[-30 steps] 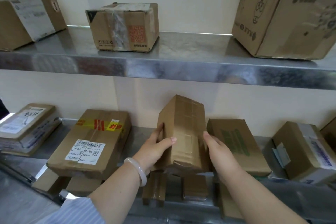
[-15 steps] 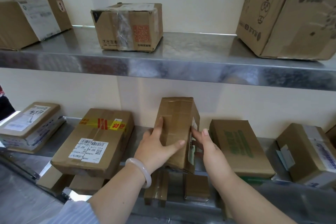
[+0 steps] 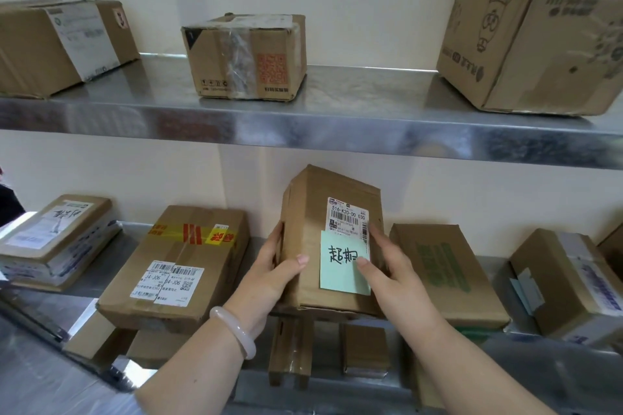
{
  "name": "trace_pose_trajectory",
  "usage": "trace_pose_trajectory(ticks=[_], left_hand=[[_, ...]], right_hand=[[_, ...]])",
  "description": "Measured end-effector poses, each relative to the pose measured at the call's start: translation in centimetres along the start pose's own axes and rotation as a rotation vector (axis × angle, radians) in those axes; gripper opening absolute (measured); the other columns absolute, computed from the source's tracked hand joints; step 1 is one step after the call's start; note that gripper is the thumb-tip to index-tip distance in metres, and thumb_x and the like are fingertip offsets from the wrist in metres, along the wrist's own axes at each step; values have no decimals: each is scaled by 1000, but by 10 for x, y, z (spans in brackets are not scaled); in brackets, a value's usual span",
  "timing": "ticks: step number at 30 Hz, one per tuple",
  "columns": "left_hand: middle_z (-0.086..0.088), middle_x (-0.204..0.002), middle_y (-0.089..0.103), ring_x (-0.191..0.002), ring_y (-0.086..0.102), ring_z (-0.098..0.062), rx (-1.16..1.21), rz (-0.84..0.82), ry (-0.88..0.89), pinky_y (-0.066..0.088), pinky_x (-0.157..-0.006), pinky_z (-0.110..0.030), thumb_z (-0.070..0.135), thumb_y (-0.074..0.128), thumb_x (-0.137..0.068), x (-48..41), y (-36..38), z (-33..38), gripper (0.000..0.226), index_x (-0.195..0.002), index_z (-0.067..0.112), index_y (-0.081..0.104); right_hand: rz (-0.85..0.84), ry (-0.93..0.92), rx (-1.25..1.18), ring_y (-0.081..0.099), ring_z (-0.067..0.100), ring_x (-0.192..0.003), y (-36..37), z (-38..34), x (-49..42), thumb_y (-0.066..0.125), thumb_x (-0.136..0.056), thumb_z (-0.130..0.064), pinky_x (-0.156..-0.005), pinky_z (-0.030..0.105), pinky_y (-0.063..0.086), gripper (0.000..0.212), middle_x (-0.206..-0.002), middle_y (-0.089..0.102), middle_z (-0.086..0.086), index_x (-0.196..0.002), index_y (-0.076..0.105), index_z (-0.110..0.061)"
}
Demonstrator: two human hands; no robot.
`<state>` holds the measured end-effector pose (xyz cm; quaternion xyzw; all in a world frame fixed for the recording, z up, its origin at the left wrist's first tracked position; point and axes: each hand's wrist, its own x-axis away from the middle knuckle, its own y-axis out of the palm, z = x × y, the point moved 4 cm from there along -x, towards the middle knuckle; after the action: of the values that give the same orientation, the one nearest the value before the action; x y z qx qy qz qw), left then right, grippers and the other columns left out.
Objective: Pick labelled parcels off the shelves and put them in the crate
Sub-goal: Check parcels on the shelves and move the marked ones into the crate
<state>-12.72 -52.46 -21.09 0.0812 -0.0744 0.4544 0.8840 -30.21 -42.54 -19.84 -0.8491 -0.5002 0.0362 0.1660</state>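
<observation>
Holding the parcel upright at the lower shelf, label side toward me. The picking step is in hand: its face is showing a white shipping label and a green handwritten note. My left hand is gripping the left side, fingers together, thumb pressing the front. My right hand is gripping the right edge, thumb on the note. Possibly the base is resting on the shelf; I cannot tell. The next move is calling for a lift clear toward the crate, which is out of view.

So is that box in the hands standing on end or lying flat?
On end: the parcel stands tall between the left hand and right hand, label facing the camera.
</observation>
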Motion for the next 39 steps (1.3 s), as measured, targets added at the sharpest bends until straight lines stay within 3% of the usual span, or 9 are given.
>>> trace_pose_trajectory(ticks=[3, 5, 7, 10, 16, 23, 31, 36, 39], left_hand=[[13, -124, 66, -107, 68, -12, 14, -33, 16, 58, -86, -33, 47, 73, -79, 1, 0, 4, 77, -142, 53, 31], [21, -116, 67, -103, 68, -4, -7, -38, 34, 57, -77, -24, 36, 65, -90, -2, -1, 9, 63, -142, 52, 33], [24, -113, 67, -101, 67, -1, -21, -74, 57, 56, -72, -18, 27, 60, -94, -3, 0, 17, 56, -138, 52, 35], [10, -137, 57, -119, 60, -13, -119, -180, 99, 58, -88, -31, 44, 71, -79, -4, 4, 25, 73, -140, 54, 33], [15, -146, 41, -123, 50, -10, -239, -430, 136, 59, -82, -29, 35, 79, -80, -2, 7, 38, 80, -134, 64, 27], [15, -150, 40, -132, 48, -8, -296, -763, 268, 47, -106, -42, 56, 71, -71, 27, 33, 37, 75, -124, 82, 26], [17, -148, 41, -136, 41, -5, -293, -1309, 347, 39, -112, -43, 62, 57, -80, 149, 102, 6, 69, -137, 72, 18], [21, -148, 34, -129, 39, 13, -209, -1583, 404, 39, -108, -17, 38, 55, -97, 266, 125, 7, 57, -136, 66, 24], [22, -150, 30, -139, 28, 6, -216, -1714, 498, 28, -116, -22, 35, 51, -99, 333, 128, 4, 55, -134, 69, 26]], right_hand=[[46, -24, -16, 43, 4, -128, 1, -7, 10, 59, -95, -32, -93, 22, 50, 53, -146, 40, -17, -138, 36, -54], [97, -51, 23, 30, -5, -128, -3, -13, 18, 58, -96, -29, -87, 9, 36, 55, -143, 34, -23, -141, 34, -51], [147, -68, 50, 22, -9, -125, -7, -19, 30, 60, -95, -27, -95, 14, 27, 59, -140, 30, -25, -138, 31, -55], [240, -68, 88, 29, -9, -128, -9, -21, 48, 66, -91, -28, -110, 30, 33, 67, -144, 30, -25, -135, 29, -62], [480, -34, 133, 33, -12, -120, -1, -30, 91, 68, -89, -26, -75, 2, 39, 71, -146, 30, -25, -141, 29, -55], [865, 35, 134, 26, -7, -137, 28, -33, 183, 75, -82, -19, -114, 24, 23, 74, -151, 33, -18, -139, 41, -52], [1355, 239, 194, 26, -24, -125, 65, -42, 353, 76, -81, -12, -95, -4, 19, 74, -148, 36, -13, -137, 44, -47], [1624, 346, 197, 29, -4, -137, 102, -62, 469, 79, -78, -27, -109, 23, 26, 70, -151, 33, -16, -136, 47, -50], [1744, 387, 240, 29, -3, -136, 129, -74, 530, 75, -82, -22, -112, 28, 28, 65, -150, 33, -16, -132, 47, -53]])
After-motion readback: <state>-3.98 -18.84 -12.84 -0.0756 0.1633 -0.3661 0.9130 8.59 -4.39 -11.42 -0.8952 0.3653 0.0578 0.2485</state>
